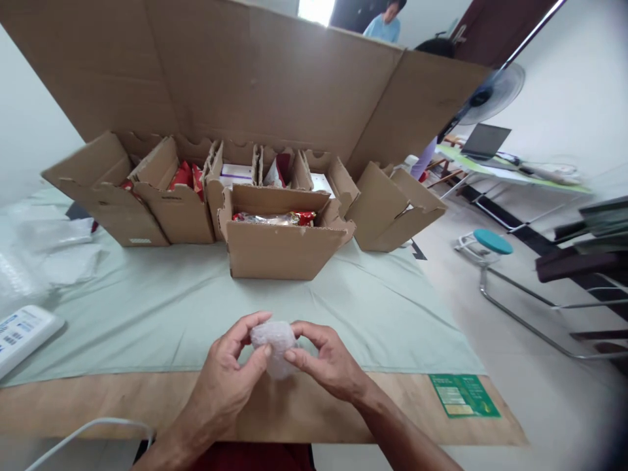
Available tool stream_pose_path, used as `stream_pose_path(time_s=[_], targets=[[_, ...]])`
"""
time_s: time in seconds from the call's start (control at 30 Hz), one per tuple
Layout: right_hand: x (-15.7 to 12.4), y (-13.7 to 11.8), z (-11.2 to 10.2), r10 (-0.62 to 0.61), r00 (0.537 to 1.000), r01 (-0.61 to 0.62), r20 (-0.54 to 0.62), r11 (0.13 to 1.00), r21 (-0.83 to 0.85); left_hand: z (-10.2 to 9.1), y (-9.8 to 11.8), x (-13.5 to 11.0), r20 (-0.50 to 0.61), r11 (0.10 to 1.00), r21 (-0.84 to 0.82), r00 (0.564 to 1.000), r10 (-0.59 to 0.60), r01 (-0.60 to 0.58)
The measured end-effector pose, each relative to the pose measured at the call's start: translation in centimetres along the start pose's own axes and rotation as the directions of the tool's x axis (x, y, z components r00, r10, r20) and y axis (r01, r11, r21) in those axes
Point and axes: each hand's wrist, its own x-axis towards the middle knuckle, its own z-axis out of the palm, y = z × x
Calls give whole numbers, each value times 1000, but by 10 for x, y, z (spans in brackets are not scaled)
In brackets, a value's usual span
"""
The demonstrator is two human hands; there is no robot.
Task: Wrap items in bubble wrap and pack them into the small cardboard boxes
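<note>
Both my hands hold a small wad of clear bubble wrap (275, 343) above the table's near edge. My left hand (228, 369) pinches it from the left with thumb and fingers. My right hand (326, 360) grips it from the right. What is inside the wrap cannot be seen. Beyond my hands an open cardboard box (279, 252) stands on the pale green cloth (171, 307), with red and silver packets (275, 218) inside it.
Several more open cardboard boxes (161, 209) line up behind, backed by a large flat cardboard sheet (245, 78). Plastic wrap (44, 248) and a white labelled device (19, 333) lie at left. A green card (464, 394) is on the wooden table. A stool (492, 242), a fan and desks stand at right.
</note>
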Motion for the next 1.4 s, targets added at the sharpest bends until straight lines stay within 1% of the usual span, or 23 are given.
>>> stream_pose_path(time_s=[0.03, 0.07, 0.1, 0.17, 0.2, 0.23, 0.27, 0.33, 0.4, 0.47, 0.53, 0.6, 0.63, 0.7, 0.77, 0.83, 0.9, 1.03, 1.1, 1.17, 1.3, 1.33, 1.4], targets=[[1, -2, -5, 11, 1000, -11, -9, 1000, 18, 1, 6, 4, -8, 991, 81, 995, 103, -102], [1, -4, -11, 16, 999, -15, -31, 1000, 25, 2, 14, 10, -15, 962, 172, 975, 220, -214], [1, -4, -17, 14, 998, -12, -61, 1000, 26, 1, 22, 19, -25, 907, 269, 939, 343, -325], [-1, -5, -30, 2, 992, -1, -124, 1000, 10, -1, 38, 41, -48, 738, 464, 819, 572, -489], [-2, -5, -37, -4, 988, 3, -156, 1000, -5, -4, 46, 54, -58, 645, 557, 750, 659, -523], [-3, -6, -44, -13, 983, 8, -184, 1000, -25, -6, 53, 68, -64, 567, 637, 697, 714, -522], [-4, -7, -52, -28, 977, 19, -209, 999, -47, -9, 58, 82, -63, 510, 702, 671, 739, -497], [-5, -14, -67, -80, 964, 57, -255, 994, -97, -15, 63, 104, -54, 449, 783, 671, 739, -430], [-4, -24, -83, -155, 937, 115, -314, 983, -142, -19, 63, 114, -46, 419, 817, 679, 732, -397], [0, -37, -97, -238, 888, 175, -394, 966, -189, -21, 58, 111, -31, 402, 822, 673, 739, -403], [7, -50, -109, -316, 827, 214, -465, 942, -260, -22, 52, 101, -13, 397, 815, 672, 740, -422], [20, -64, -118, -393, 777, 224, -493, 903, -366, -22, 46, 90, 5, 396, 806, 675, 737, -439], [27, -70, -121, -428, 764, 222, -482, 877, -427, -22, 44, 86, 11, 398, 802, 676, 737, -446], [46, -82, -124, -484, 776, 222, -406, 811, -542, -22, 41, 83, 21, 400, 793, 677, 735, -459], [66, -91, -124, -497, 819, 219, -287, 733, -644, -23, 39, 83, 35, 403, 785, 682, 730, -471], [87, -97, -123, -477, 860, 207, -183, 653, -729, -24, 37, 84, 38, 413, 775, 688, 725, -479], [106, -98, -123, -428, 897, 195, -113, 612, -767, -24, 35, 85, 28, 430, 765, 692, 721, -479], [133, -95, -128, -232, 973, 157, 0, 657, -737, -24, 31, 83, 24, 455, 743, 698, 716, -491], [139, -92, -132, -128, 989, 138, 73, 621, -771, -24, 30, 82, 23, 465, 731, 699, 715, -500], [142, -89, -135, -43, 991, 127, 123, 521, -844, -24, 30, 82, 25, 474, 721, 702, 712, -505], [148, -84, -132, 102, 982, 129, 156, 233, -964, -24, 28, 84, 27, 478, 714, 701, 712, -513], [150, -83, -129, 132, 976, 150, 174, 179, -972, -24, 28, 84, 25, 478, 714, 701, 713, -511], [157, -79, -122, 178, 958, 210, 226, 105, -972, -24, 27, 84, 21, 475, 719, 699, 714, -507]])
